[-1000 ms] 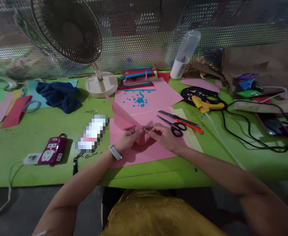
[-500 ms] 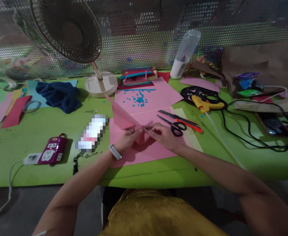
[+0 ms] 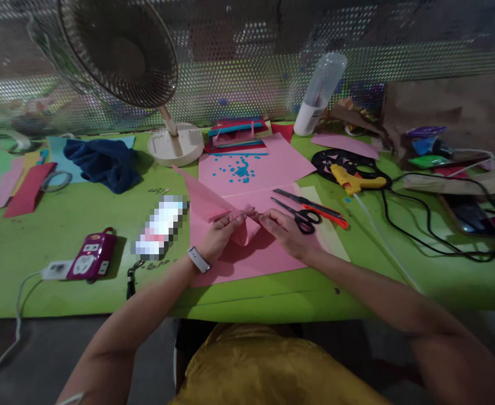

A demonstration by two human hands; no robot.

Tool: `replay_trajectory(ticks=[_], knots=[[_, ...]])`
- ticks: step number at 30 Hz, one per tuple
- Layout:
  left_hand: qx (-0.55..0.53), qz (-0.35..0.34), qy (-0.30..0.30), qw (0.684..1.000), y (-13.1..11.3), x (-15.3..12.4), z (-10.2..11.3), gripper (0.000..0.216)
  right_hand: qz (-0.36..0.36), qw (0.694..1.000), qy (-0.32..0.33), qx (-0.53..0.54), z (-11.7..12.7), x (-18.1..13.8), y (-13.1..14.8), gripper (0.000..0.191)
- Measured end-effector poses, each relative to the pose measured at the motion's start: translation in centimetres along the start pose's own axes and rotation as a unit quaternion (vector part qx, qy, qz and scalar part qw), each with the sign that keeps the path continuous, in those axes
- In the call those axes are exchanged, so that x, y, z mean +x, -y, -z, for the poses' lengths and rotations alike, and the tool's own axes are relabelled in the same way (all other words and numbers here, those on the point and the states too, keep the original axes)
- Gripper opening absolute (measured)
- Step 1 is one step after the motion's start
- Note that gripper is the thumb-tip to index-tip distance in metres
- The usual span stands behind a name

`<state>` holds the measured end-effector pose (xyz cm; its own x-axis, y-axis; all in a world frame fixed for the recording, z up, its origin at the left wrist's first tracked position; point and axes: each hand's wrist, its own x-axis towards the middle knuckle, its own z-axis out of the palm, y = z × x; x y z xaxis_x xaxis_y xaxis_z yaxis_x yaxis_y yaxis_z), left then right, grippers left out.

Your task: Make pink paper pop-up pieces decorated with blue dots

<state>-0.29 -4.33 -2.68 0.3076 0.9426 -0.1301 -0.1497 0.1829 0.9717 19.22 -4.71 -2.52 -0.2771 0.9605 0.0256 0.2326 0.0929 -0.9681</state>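
Folded pink paper (image 3: 208,198): raised over the flat pink sheet (image 3: 230,270), midway along the counter (image 3: 273,306) and toward its near edge, one long corner pointing up and far-left.
Pink corner: had just tipped farther left, while more of the lower fold showed between the hands.
Left hand (image 3: 220,236): fingers closed in a pinch, thumb uppermost, on the folded part of the paper.
Right hand (image 3: 287,233): had drawn slightly rightward from the left one; fingers bent, thumb near their tips, at the paper's right side. Whether they gripped it could not be told.
Stage of the fold: probably unfinished, the small shift reading as an adjustment to its shape.
Fingertips and inner creases: too small and shadowed to make out.
Phone (image 3: 160,228): left of the paper, its screen masked by blocks.
Fan (image 3: 121,56): behind the far-left stretch of the counter, its top cut off.
Scissors (image 3: 296,213): right of the paper, fully in sight.
Things beyond the mesh (image 3: 239,67): blurred past naming.
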Motion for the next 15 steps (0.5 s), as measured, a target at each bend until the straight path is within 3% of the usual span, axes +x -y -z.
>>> replay_trajectory(ticks=[3,7,15], knots=[[-0.019,-0.015,0.035,0.999,-0.05,-0.16,-0.34,0.043,-0.014,0.999,0.051,-0.015,-0.24,-0.24,0.25,0.046],[-0.022,-0.028,0.071,0.997,-0.27,-0.38,-0.68,0.040,-0.012,0.997,0.073,0.007,-0.64,-0.13,-0.10,0.048],[-0.054,-0.020,0.059,0.997,0.12,-0.25,-0.43,0.035,-0.005,0.995,0.085,0.045,-0.75,0.35,-0.48,0.048]])
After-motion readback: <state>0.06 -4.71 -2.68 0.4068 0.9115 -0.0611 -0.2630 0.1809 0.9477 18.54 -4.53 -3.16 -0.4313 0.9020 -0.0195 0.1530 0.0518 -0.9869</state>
